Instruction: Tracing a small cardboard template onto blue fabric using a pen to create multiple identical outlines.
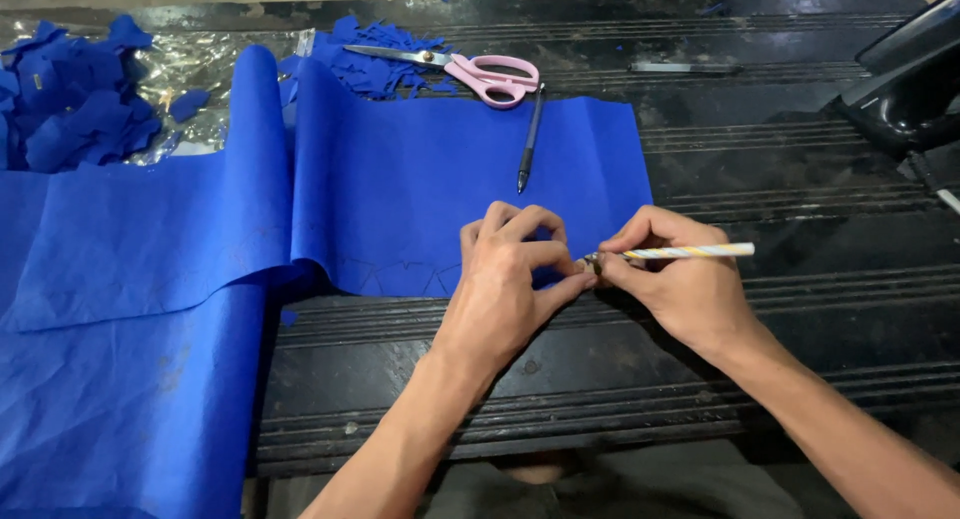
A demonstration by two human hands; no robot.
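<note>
left hand: fingers curled, pressing blue fabric near edge | right hand: pinching striped pencil, tip on cloth | outlines traced leftward; right stretch unmarked | far: pink scissors, cut scraps

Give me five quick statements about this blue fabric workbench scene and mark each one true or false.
1. The right hand holds a striped pencil. True.
2. The pink-handled scissors are in the left hand. False: they lie on the blue fabric scraps, beyond the fabric.
3. A black pen lies on the blue fabric sheet. True.
4. The left hand rests at the fabric's near edge. True.
5. The fabric is red. False: it is blue.
</note>
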